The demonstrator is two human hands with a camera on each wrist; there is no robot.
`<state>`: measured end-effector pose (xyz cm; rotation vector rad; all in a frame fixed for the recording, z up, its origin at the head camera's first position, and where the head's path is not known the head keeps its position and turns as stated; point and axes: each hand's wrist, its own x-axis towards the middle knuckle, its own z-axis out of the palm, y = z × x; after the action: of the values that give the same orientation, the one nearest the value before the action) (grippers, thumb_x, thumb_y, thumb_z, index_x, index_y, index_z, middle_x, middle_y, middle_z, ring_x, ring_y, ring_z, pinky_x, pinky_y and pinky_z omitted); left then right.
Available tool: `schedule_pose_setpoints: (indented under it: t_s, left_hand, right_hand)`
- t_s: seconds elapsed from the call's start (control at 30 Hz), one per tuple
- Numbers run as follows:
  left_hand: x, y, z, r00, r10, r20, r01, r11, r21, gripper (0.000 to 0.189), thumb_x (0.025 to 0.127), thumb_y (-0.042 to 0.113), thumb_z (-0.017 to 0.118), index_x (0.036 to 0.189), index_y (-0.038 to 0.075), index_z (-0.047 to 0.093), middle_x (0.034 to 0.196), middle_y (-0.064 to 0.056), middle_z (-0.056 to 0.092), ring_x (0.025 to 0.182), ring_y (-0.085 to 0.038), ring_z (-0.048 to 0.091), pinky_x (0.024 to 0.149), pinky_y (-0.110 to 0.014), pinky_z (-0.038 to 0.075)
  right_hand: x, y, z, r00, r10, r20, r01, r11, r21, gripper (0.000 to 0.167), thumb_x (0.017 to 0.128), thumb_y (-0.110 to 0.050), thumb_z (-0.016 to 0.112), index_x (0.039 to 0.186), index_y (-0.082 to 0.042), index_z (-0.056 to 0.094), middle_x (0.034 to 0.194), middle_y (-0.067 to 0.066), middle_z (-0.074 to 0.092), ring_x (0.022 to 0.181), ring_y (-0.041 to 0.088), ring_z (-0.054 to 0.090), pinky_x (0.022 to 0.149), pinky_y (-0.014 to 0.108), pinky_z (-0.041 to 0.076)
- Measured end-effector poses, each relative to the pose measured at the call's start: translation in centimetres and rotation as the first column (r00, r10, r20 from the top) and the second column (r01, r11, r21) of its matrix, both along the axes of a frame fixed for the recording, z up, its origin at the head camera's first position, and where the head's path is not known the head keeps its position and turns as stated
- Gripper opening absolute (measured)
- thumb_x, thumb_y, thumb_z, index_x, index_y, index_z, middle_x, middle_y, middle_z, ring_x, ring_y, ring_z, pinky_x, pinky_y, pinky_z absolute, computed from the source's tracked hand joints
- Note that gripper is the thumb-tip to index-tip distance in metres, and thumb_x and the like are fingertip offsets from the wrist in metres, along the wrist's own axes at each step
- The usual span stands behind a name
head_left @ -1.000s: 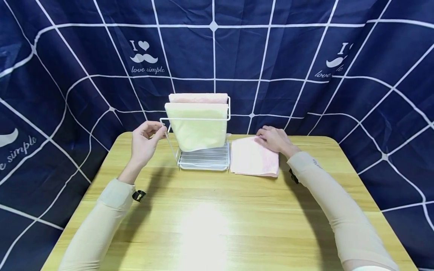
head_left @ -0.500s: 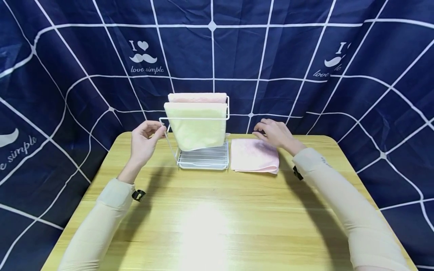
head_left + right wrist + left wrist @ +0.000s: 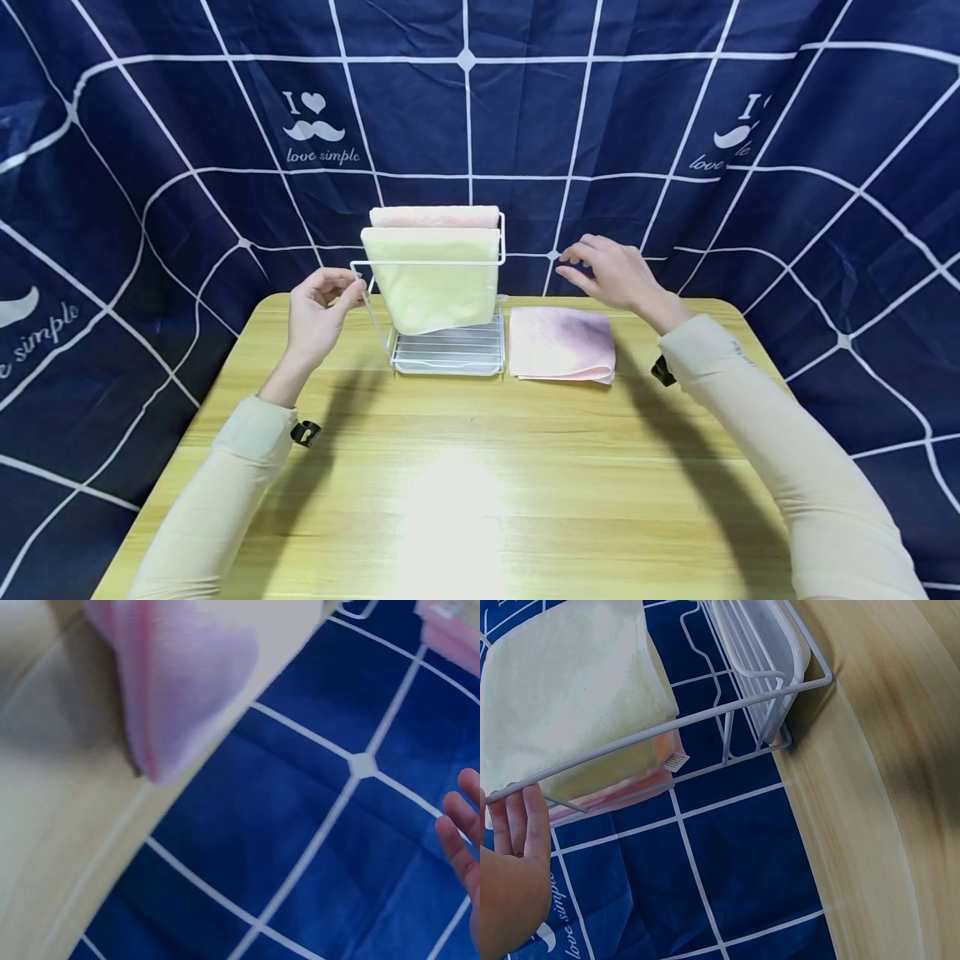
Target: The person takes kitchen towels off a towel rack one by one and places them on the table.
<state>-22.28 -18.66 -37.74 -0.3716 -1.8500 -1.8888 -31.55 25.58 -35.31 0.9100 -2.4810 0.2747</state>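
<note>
A white wire rack [image 3: 450, 354] stands at the back of the table, a pale yellow towel [image 3: 435, 287] and a pink towel [image 3: 435, 217] hanging over its upper bars. My left hand [image 3: 318, 312] pinches the rack's upper left corner between thumb and fingers; in the left wrist view, its fingers [image 3: 536, 821] lie against the wire. Flat on the wood, just right of the rack, lies a folded pink cloth [image 3: 562, 343]. Above and behind that cloth, my right hand [image 3: 611, 271] hovers with loosely bent fingers and holds nothing.
The wooden table [image 3: 337, 500] has rounded back corners. Close behind and on both sides hangs a dark blue curtain [image 3: 525, 117] with white grid lines. A white tray [image 3: 450, 367] forms the rack's base.
My right hand has let go of the folded pink cloth and risen away from it. The cloth's far edge now lies nearer the front. The left hand stays on the rack.
</note>
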Motion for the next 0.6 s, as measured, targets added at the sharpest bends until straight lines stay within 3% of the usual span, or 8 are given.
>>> schedule_pose_setpoints:
  t_s: [0.2,0.6]
  left_hand:
    - [0.1,0.0,0.1,1.000,0.001,0.003,-0.001,1.000,-0.015,0.014,0.094,-0.013,0.068,0.104,-0.020,0.062,0.084,0.013,0.076,0.073,-0.002,0.071,0.073,-0.021,0.068]
    - [0.0,-0.1,0.0,1.000,-0.009,0.012,0.009,1.000,-0.005,0.011,0.095,-0.013,0.068,0.103,-0.017,0.063,0.083,0.013,0.076,0.074,-0.002,0.071,0.073,-0.018,0.067]
  right_hand:
    - [0.6,-0.9,2.3,0.998,0.020,-0.060,-0.024,0.998,-0.063,0.023,0.096,-0.033,0.077,0.107,-0.013,0.076,0.096,0.005,0.073,0.080,0.024,0.070,0.057,0.044,0.057]
    - [1.8,-3.8,6.9,0.993,0.083,-0.083,-0.096,0.982,-0.165,0.024,0.098,-0.031,0.077,0.113,-0.012,0.075,0.097,0.010,0.072,0.086,0.025,0.069,0.063,0.038,0.055]
